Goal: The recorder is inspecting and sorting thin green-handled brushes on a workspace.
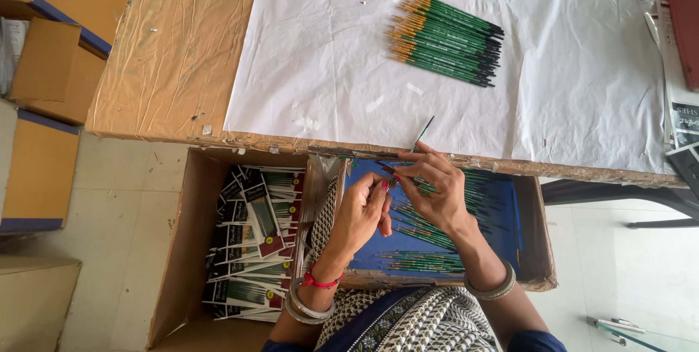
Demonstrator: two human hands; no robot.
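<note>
You pinch one green brush [421,135] in your right hand [437,188] at the counter [167,68] edge, left hand [360,214] fingers curled at its lower end; sorting step, steady grip needed.

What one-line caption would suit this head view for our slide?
Both hands, left hand and right hand, pinch a green paintbrush over a tray of brushes.

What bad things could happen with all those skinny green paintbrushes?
The thin brush pinched between the left hand and right hand might slip into the blue tray of loose brushes on the lap. That tray sits past the table edge and could tip. The brush pile could roll apart.
</note>
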